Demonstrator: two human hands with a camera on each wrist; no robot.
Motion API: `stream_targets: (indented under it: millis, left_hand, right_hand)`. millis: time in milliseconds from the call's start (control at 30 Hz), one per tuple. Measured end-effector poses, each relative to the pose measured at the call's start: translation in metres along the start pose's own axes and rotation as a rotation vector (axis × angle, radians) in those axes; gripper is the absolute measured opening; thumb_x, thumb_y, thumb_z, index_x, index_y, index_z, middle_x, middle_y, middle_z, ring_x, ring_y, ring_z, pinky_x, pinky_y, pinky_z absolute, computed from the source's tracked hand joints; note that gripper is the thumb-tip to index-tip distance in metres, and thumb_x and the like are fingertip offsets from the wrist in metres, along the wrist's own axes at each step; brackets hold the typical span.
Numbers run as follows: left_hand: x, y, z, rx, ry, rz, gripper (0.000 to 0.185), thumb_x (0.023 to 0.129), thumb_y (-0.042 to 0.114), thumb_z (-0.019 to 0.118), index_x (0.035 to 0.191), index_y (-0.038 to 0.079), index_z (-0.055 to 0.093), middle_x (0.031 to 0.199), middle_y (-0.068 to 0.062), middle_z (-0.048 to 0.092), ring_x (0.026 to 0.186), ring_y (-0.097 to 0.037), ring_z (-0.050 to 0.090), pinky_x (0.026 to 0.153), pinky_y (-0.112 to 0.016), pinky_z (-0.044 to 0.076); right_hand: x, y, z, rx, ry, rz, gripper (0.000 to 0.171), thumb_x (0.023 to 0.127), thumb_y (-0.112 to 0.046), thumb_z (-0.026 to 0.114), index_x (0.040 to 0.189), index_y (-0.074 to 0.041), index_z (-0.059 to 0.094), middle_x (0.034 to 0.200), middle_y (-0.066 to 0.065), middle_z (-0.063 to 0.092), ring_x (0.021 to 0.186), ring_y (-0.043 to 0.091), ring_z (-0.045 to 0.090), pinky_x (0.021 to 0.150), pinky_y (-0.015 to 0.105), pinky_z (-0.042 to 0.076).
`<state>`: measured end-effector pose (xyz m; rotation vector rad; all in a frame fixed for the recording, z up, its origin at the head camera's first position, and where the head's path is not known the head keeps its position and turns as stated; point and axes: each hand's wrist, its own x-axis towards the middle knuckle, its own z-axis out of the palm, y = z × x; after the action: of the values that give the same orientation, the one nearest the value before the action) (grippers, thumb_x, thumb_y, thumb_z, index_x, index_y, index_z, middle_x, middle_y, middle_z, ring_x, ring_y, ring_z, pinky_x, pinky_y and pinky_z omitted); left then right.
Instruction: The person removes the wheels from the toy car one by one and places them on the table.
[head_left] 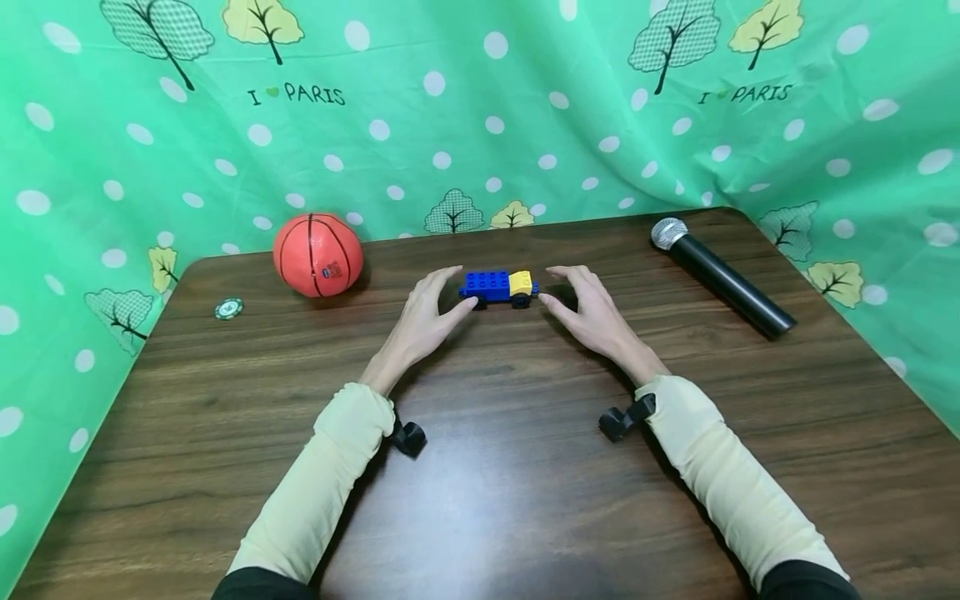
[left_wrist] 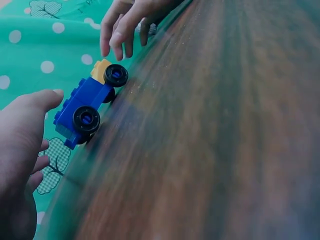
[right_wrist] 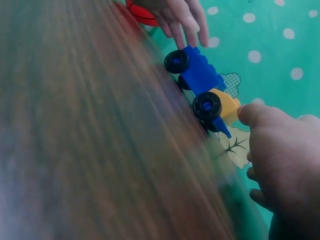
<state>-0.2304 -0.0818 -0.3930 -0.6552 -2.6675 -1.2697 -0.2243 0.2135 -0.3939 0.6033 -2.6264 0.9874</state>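
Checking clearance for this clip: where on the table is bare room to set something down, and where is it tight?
Bare wood lies between the two sleeves toward the near edge of the table, and between the toy truck and the microphone. It is tight where the left hand and right hand flank the truck.

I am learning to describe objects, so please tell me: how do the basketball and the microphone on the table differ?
The basketball is round and orange with black lines; the microphone is a long black cylinder with a silver mesh head. The basketball sits at the far left of the table; the microphone lies on its side at the far right. Both rest on the table, untouched by the hands.
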Motion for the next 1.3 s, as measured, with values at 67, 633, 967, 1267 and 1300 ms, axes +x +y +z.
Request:
stream_targets:
  millis: [67,633,967,1267,1300]
  left_hand:
    - [0.002,-0.001,0.002,-0.005,-0.006,0.004,0.064,0.104,0.041,0.062,0.155,0.007,0.045,0.157,-0.012,0.045,0.148,-0.031,0.034,0.120,-0.055,0.022]
    - [0.016,-0.003,0.009,0.023,-0.057,-0.009,0.052,0.109,0.026,0.056,0.155,0.005,0.045,0.155,-0.017,0.047,0.144,-0.036,0.038,0.117,-0.053,0.030]
    - [0.019,-0.003,0.014,0.029,0.013,0.027,0.046,0.106,0.022,0.063,0.147,0.003,0.056,0.138,-0.015,0.058,0.129,-0.033,0.051,0.110,-0.052,0.038]
    - [0.020,-0.002,0.015,0.004,0.050,0.057,0.041,0.104,0.020,0.067,0.140,0.002,0.062,0.126,-0.014,0.062,0.118,-0.029,0.058,0.102,-0.046,0.046]
    - [0.020,-0.002,0.015,0.002,0.056,0.063,0.041,0.104,0.020,0.067,0.140,0.002,0.062,0.126,-0.014,0.062,0.118,-0.029,0.058,0.101,-0.046,0.046]
  right_hand:
    - [0.002,0.000,0.003,0.016,-0.005,-0.007,0.048,0.104,-0.021,0.066,0.145,0.000,0.052,0.136,0.021,0.055,0.129,0.038,0.048,0.108,0.057,0.036]
    - [0.020,-0.005,0.019,0.045,-0.034,-0.055,0.047,0.107,-0.019,0.061,0.149,0.001,0.051,0.139,0.020,0.054,0.128,0.033,0.051,0.106,0.052,0.041]
    - [0.021,-0.005,0.022,0.051,-0.024,-0.074,0.041,0.105,-0.016,0.063,0.141,0.003,0.057,0.128,0.019,0.058,0.113,0.031,0.056,0.095,0.049,0.046]
    - [0.021,-0.005,0.022,0.079,0.001,-0.088,0.039,0.104,-0.012,0.064,0.139,0.004,0.059,0.129,0.020,0.059,0.117,0.033,0.054,0.098,0.050,0.044]
    - [0.021,-0.005,0.022,0.083,0.007,-0.092,0.039,0.104,-0.012,0.065,0.139,0.004,0.059,0.130,0.020,0.059,0.117,0.033,0.054,0.099,0.050,0.044]
